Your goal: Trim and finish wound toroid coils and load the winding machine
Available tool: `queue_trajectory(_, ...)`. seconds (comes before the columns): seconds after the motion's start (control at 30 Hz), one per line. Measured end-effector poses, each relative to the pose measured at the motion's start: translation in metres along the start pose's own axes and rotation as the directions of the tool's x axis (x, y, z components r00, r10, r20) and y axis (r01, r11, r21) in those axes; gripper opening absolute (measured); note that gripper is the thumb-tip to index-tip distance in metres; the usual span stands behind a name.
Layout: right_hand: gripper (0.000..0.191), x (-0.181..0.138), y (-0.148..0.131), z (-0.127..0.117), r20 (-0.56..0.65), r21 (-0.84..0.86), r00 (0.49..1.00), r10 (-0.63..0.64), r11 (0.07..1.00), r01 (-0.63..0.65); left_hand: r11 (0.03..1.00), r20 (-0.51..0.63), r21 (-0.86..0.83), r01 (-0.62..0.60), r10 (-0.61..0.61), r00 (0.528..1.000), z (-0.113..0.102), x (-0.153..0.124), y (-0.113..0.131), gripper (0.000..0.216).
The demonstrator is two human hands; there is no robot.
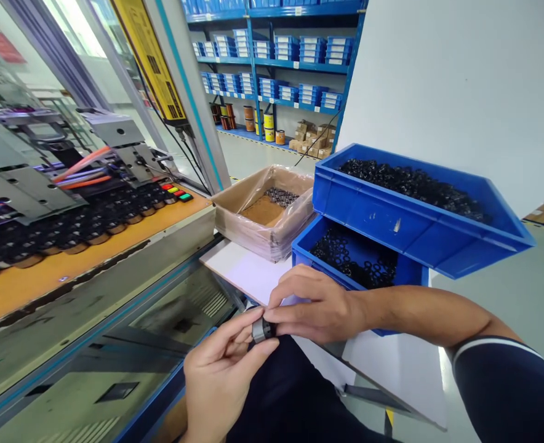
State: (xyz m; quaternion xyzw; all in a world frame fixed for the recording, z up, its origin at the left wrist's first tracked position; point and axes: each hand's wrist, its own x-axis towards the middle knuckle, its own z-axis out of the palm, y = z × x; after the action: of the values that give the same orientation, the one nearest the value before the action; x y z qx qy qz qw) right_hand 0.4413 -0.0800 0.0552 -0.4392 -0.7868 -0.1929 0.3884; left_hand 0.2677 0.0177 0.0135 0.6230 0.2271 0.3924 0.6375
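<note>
Grey and black: pinching a small cylindrical part tightly above the lap between left grip and right grip, presumably for steadiness, with stacked blue bins and plastic-lined carton near, likely for easy reach.

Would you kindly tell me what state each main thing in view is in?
Grey-and-black part: held
Left hand: gripping the part
Right hand: touching the part
Upper blue bin: open, black pieces inside
Lower blue bin: open, partly covered, black rings inside
Cardboard box: open, plastic-lined, grey pieces inside
Shelf bins: stacked
</note>
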Motion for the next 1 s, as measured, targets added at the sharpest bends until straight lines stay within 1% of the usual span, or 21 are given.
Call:
queue_trajectory(0.03,0.013,0.000,0.000,0.000,-0.017,-0.008,1.000,-0.015,1.000,0.015,1.000,0.009,0.009,0.000,0.000,1.000,0.000,0.000,0.001,0.037)
queue_trajectory(0.17,0.011,0.002,-0.001,0.000,-0.049,-0.055,0.996,-0.069,0.996,0.067,0.996,0.127,0.069,-0.058,0.048,0.991,-0.005,0.006,0.001,0.038)
queue_trajectory(0.3,0.014,0.002,-0.001,0.000,-0.047,-0.093,0.994,-0.100,0.991,0.095,0.997,0.107,0.035,-0.070,0.066,0.992,-0.005,0.010,0.001,0.037)
queue_trajectory(0.4,0.014,0.001,-0.001,0.001,-0.048,-0.100,0.994,-0.096,0.991,0.091,0.999,0.108,0.016,-0.050,0.048,0.993,-0.004,0.008,0.000,0.037)
queue_trajectory(0.57,0.014,-0.002,-0.002,0.004,-0.053,-0.085,0.994,-0.096,0.992,0.091,0.998,0.101,0.052,-0.048,0.042,0.994,-0.009,0.006,-0.005,0.038)
queue_trajectory(0.63,0.013,-0.003,-0.002,0.004,-0.057,-0.076,0.996,-0.074,0.995,0.070,0.995,0.106,0.089,-0.047,0.037,0.994,-0.011,0.007,-0.005,0.038)
queue_trajectory(0.7,0.013,-0.004,-0.002,0.005,-0.027,-0.064,0.999,-0.034,0.997,0.032,0.994,0.105,0.102,-0.035,0.024,0.994,-0.012,0.008,-0.005,0.039)
queue_trajectory(0.77,0.014,-0.006,-0.001,0.006,0.049,-0.073,0.999,-0.006,0.997,0.009,0.997,0.091,0.075,-0.015,0.009,0.996,-0.009,0.007,-0.007,0.040)
queue_trajectory(0.83,0.017,-0.009,0.001,0.007,0.104,-0.126,0.994,-0.017,0.992,0.030,1.000,0.056,0.011,0.005,-0.006,0.998,-0.003,0.003,-0.011,0.038)
queue_trajectory(0.93,0.028,-0.011,0.003,0.007,0.068,-0.244,0.992,-0.105,0.963,0.118,0.993,-0.003,-0.111,0.025,-0.026,1.000,0.009,-0.004,-0.018,0.031)
queue_trajectory(1.0,0.025,-0.010,0.002,0.008,0.018,-0.286,0.989,-0.147,0.947,0.146,0.989,-0.001,-0.148,-0.001,0.001,1.000,0.014,-0.007,-0.020,0.031)
